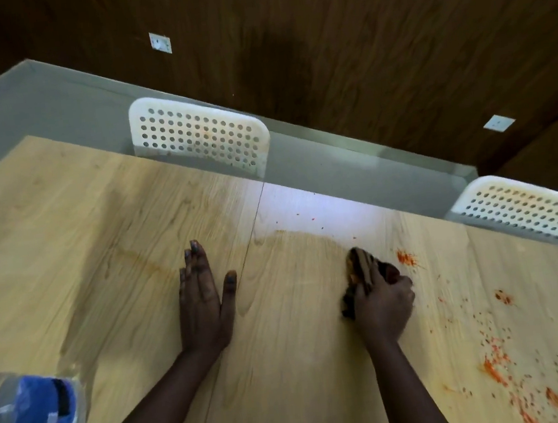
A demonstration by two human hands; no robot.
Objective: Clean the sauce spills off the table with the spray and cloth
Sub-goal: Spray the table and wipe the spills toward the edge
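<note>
Pale wooden table (107, 229) is bearing orange-red sauce spills (496, 364) while the right hand (383, 303) is bunching a soft, limp dark brown cloth (363, 271), likely best gripped wadded, and the left hand (204, 298) is lying flat, fingers spread.

Two white perforated chairs (200, 135) (525, 209) stand beyond the far edge, before dark wood panelling (355, 31).

We count two hands (201, 302), one cloth (363, 271), one spray bottle (34, 419), one wooden counter (100, 230), two white perforated chairs (200, 133), two wall plates (160, 43), and many scattered orange sauce spills (493, 368).
</note>
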